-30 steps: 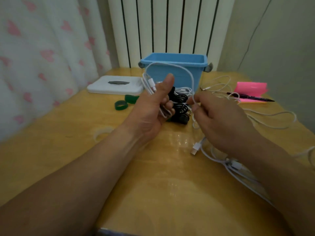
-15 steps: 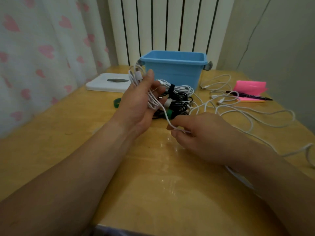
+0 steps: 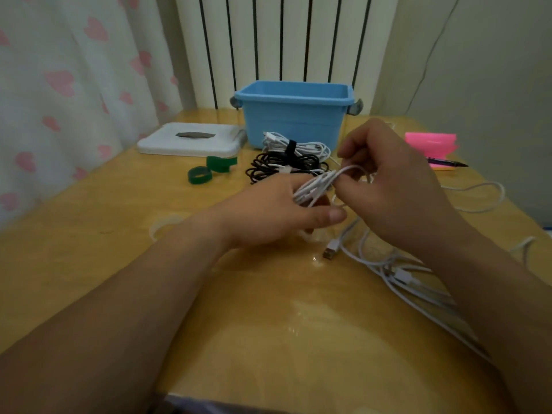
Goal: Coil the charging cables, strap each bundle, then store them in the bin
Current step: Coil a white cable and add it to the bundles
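My left hand (image 3: 277, 213) holds a coil of white charging cable (image 3: 316, 186) looped around its fingers, thumb stretched out below. My right hand (image 3: 385, 180) pinches a strand of the same cable just right of the coil. The cable's loose tail with a USB plug (image 3: 331, 249) trails over the table under my right wrist. A strapped white bundle (image 3: 301, 146) and a strapped black bundle (image 3: 283, 168) lie in front of the blue bin (image 3: 294, 115). Two green straps (image 3: 199, 175) (image 3: 221, 163) lie left of the bundles.
A white lid (image 3: 191, 140) lies at the back left beside the bin. Pink sticky notes (image 3: 431, 143) and a pen (image 3: 448, 162) sit at the back right. More loose white cable (image 3: 484, 195) sprawls along the right side. A curtain hangs on the left.
My left hand has dropped and turned flatter with the coil. My right hand has risen from the table to the coil, bringing another loop of cable over it.
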{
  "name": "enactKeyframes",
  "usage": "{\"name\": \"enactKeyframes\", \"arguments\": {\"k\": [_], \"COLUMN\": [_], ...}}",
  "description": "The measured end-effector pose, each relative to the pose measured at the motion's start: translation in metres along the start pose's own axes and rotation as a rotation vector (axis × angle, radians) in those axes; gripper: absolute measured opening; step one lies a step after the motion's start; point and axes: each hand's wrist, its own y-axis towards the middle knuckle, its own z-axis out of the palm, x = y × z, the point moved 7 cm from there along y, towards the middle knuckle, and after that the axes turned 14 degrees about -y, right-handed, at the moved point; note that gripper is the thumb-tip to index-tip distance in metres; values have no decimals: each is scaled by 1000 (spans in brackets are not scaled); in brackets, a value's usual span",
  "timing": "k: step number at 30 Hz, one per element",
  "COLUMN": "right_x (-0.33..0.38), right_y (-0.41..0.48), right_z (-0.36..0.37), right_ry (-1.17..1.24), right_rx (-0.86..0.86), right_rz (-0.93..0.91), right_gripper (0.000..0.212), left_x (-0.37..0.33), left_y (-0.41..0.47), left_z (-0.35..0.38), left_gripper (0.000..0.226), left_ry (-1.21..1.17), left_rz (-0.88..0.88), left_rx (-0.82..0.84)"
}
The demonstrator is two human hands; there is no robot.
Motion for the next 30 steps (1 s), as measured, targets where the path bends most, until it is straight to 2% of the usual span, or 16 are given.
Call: {"name": "enactKeyframes", "arguments": {"k": [2,5,9,12,15,18,21,24,26,30], "right_x": [0,2,-13,-20,-13,1,10,14,13,7], "right_y": [0,1,4,3,0,-3,-4,-4,-3,-1], "right_z": [4,4,7,12,18,26,32,35,37,35], "right_ry": [47,82,65,1,-48,-54,-43,-26,-13,-214], "right_rx": [30,25,75,91,77,84,85,76,110,97], "right_rz": [-11,-30,45,67,71,33,-2,-12,0,-48], "right_gripper": [30,26,6,8,12,10,9,15,12,6], "left_x": [3,2,-3,-1,2,-3,-9,-7,-6,-3], "left_y": [-1,-6,-8,-3,-1,2,2,1,-1,-1], "left_z": [1,-3,-15,-28,-20,-6,-2,-5,-12,-36], "left_gripper": [31,40,40,46,43,45,34,35,34,36], "left_ry": [26,-32,-538,-819,-727,-665,-751,-798,-906,-1166], "left_rz": [-7,1,77,145,120,174,182,187,205,266], "left_rx": [16,-27,-48,-150,-252,-262,-278,-321,-373,-441]}}
